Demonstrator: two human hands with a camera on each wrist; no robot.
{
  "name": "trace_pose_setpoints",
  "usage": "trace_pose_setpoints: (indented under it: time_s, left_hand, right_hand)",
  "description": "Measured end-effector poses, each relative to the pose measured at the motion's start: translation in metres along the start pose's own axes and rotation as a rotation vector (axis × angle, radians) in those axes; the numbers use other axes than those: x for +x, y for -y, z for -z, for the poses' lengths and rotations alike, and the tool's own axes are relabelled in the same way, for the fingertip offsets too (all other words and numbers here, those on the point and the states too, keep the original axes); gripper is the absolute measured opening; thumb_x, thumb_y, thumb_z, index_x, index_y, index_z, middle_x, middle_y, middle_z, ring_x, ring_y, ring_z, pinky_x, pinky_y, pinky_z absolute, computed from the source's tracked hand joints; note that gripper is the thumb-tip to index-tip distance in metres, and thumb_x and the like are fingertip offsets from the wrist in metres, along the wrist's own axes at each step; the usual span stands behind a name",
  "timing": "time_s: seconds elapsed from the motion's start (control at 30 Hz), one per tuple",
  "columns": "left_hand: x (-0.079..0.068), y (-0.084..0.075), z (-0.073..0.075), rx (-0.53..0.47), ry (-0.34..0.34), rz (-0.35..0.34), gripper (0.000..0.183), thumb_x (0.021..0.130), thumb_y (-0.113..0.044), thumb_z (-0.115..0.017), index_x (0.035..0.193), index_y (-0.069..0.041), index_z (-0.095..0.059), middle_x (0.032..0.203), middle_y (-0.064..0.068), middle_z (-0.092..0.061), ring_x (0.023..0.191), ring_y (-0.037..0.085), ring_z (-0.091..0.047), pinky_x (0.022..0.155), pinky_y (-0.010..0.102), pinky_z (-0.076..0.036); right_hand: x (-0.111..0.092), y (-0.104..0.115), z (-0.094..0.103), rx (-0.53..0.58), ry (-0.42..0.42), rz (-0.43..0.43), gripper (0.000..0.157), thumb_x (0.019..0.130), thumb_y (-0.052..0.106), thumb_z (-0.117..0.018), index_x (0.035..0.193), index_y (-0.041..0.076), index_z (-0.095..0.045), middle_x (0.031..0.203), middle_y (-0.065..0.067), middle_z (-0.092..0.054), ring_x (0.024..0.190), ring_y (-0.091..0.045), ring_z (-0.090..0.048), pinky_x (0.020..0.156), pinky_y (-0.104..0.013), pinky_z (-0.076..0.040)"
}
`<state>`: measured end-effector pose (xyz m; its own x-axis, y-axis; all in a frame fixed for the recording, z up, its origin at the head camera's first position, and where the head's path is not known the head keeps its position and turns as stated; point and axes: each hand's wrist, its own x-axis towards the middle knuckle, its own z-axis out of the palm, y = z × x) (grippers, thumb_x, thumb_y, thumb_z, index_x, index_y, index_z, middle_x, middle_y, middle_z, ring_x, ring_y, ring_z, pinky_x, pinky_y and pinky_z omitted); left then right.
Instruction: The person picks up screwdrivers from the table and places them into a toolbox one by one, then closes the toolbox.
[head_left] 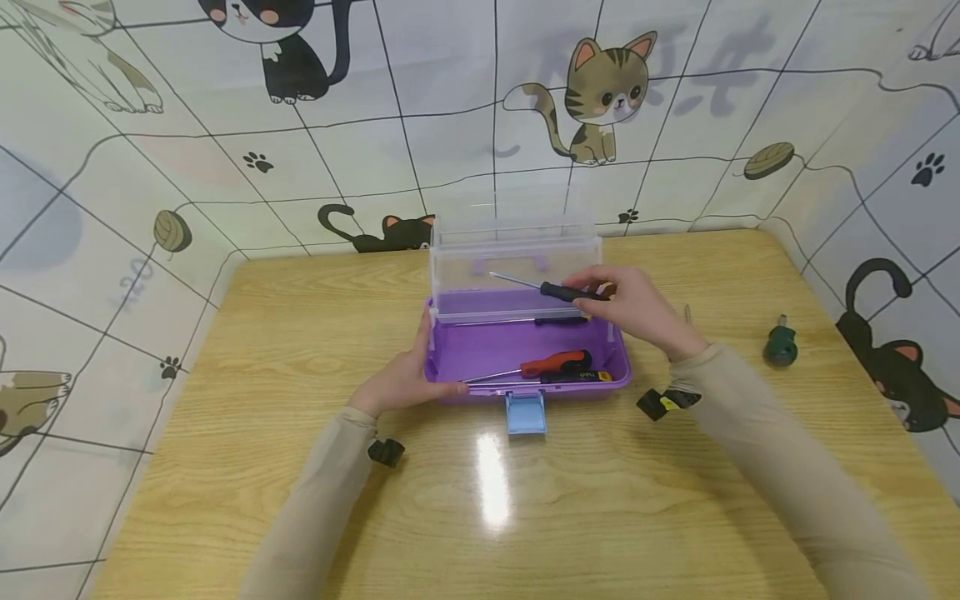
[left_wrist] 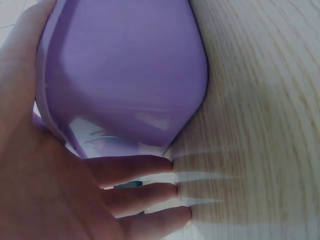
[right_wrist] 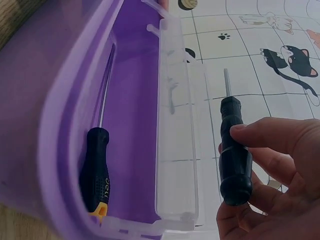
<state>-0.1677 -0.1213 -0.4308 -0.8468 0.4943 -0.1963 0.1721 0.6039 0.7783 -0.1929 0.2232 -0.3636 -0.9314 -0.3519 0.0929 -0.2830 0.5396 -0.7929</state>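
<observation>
A purple toolbox (head_left: 480,342) stands on the table with its clear lid (head_left: 517,246) raised at the back. Against its left end lies my left hand (head_left: 401,375), the thumb along the front edge and the fingers (left_wrist: 145,197) straight at the side. Above the box's right half, my right hand (head_left: 630,304) pinches a black-handled screwdriver (right_wrist: 235,155), its metal shank pointing left in the head view. Inside lie a red-and-black screwdriver (head_left: 555,364), a black screwdriver with a yellow end (head_left: 576,377) in front, and another dark-handled screwdriver (head_left: 558,321) near the back.
A light blue latch (head_left: 526,413) hangs off the box front. Right of the box, a stubby green screwdriver (head_left: 781,346) stands on the wooden table (head_left: 315,333). A thin metal tip (head_left: 687,314) shows behind my right wrist. Cat-patterned sheeting (head_left: 450,100) encloses the back and sides.
</observation>
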Motion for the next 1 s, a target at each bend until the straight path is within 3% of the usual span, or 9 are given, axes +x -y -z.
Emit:
trace_pose_setpoints:
  time_s: [0.37, 0.67, 0.9, 1.0]
  left_hand:
    - [0.0, 0.003, 0.0, -0.006, 0.001, -0.007, 0.133, 0.074, -0.044, -0.083, 0.148, -0.031, 0.027, 0.14, 0.03, -0.043, 0.115, 0.039, -0.056, 0.101, 0.049, -0.04]
    - [0.0, 0.002, 0.0, -0.003, 0.004, 0.0, 0.133, 0.074, -0.045, -0.082, 0.148, -0.031, 0.028, 0.141, 0.028, -0.043, 0.115, 0.038, -0.056, 0.101, 0.049, -0.04]
    - [0.0, 0.001, 0.001, 0.012, 0.011, 0.004, 0.134, 0.074, -0.046, -0.082, 0.149, -0.028, 0.027, 0.137, 0.031, -0.046, 0.115, 0.039, -0.056, 0.1, 0.05, -0.041]
    - [0.0, 0.002, 0.001, 0.008, 0.011, -0.001, 0.134, 0.074, -0.045, -0.082, 0.149, -0.028, 0.027, 0.136, 0.031, -0.047, 0.115, 0.039, -0.056, 0.1, 0.05, -0.041]
  right_hand:
    - [0.017, 0.008, -0.009, -0.032, 0.052, -0.002, 0.025, 0.087, 0.001, -0.067, 0.112, 0.001, -0.07, 0.1, -0.013, -0.067, 0.084, -0.024, -0.058, 0.066, -0.029, -0.049]
    - [0.032, 0.009, -0.016, -0.064, 0.112, -0.02, 0.026, 0.086, 0.0, -0.066, 0.112, 0.002, -0.07, 0.099, -0.013, -0.068, 0.086, -0.028, -0.058, 0.07, -0.034, -0.047]
    - [0.042, 0.005, -0.017, -0.031, 0.145, -0.077, 0.026, 0.087, 0.002, -0.066, 0.113, 0.002, -0.07, 0.103, -0.014, -0.068, 0.086, -0.029, -0.058, 0.043, -0.027, -0.043]
    - [0.046, 0.003, -0.017, -0.039, 0.158, -0.081, 0.026, 0.087, 0.001, -0.065, 0.112, 0.003, -0.07, 0.107, -0.013, -0.068, 0.09, -0.028, -0.059, 0.057, -0.031, -0.05]
